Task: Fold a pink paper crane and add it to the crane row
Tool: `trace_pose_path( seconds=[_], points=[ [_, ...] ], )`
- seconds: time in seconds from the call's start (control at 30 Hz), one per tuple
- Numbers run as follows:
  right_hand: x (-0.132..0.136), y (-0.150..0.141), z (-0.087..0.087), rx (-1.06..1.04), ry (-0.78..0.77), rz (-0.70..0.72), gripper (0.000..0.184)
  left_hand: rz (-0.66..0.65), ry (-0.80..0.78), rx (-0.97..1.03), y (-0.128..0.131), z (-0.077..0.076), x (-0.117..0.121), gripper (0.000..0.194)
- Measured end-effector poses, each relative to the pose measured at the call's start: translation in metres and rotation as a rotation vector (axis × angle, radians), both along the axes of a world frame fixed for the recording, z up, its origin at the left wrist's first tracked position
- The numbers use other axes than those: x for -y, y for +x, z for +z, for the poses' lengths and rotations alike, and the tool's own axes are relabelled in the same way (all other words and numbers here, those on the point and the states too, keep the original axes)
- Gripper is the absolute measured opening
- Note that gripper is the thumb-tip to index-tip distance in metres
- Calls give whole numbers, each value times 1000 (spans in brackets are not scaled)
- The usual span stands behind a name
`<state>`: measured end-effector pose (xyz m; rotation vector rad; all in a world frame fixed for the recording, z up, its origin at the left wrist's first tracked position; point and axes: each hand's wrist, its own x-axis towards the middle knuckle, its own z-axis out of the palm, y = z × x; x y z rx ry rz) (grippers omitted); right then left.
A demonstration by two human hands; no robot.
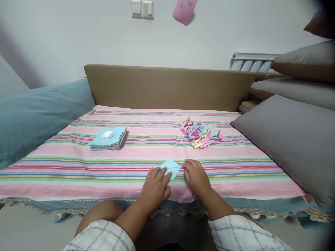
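A small light-blue folded paper [170, 167] lies flat near the front edge of the striped cloth [146, 146]. My left hand [156, 188] rests palm down with its fingertips pressing the paper's left and lower side. My right hand [195, 176] lies beside the paper, fingertips touching its right corner. Farther back on the right sits a heap of several folded paper cranes [200, 132] in pink, purple, green and yellow. On the left is a stack of square paper sheets [110, 140], light blue on top, with a small white block [107, 134] on it.
Grey cushions [290, 139] lean along the right side. A teal blanket [39, 115] covers the left. A tan backboard [167, 87] runs behind the cloth. Wall switches [142, 8] and a pink note [184, 10] hang above.
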<state>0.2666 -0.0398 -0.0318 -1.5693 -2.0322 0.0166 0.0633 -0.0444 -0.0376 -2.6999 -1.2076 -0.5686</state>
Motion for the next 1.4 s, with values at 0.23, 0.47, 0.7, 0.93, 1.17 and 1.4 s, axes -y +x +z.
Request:
trace_pose_path(
  seconds=[0.23, 0.47, 0.7, 0.93, 1.17, 1.4],
  points=[
    [7, -16, -12, 232, -88, 384, 53, 9, -39, 12, -1, 1, 0, 52],
    [5, -13, -16, 243, -191, 399, 64, -45, -56, 9, -11, -3, -3, 50],
    [5, -13, -10, 238, -253, 403, 63, -30, -48, 55, -18, -4, -4, 44],
    [5, -13, -10, 240, -275, 397, 61, 46, -50, 71, -24, -1, -5, 46],
    [5, -14, -8, 243, -310, 393, 61, 104, -56, 75, -31, 4, -5, 47],
    [4, -13, -11, 246, -326, 398, 62, 186, -36, 67, -38, 8, -6, 48]
  ],
)
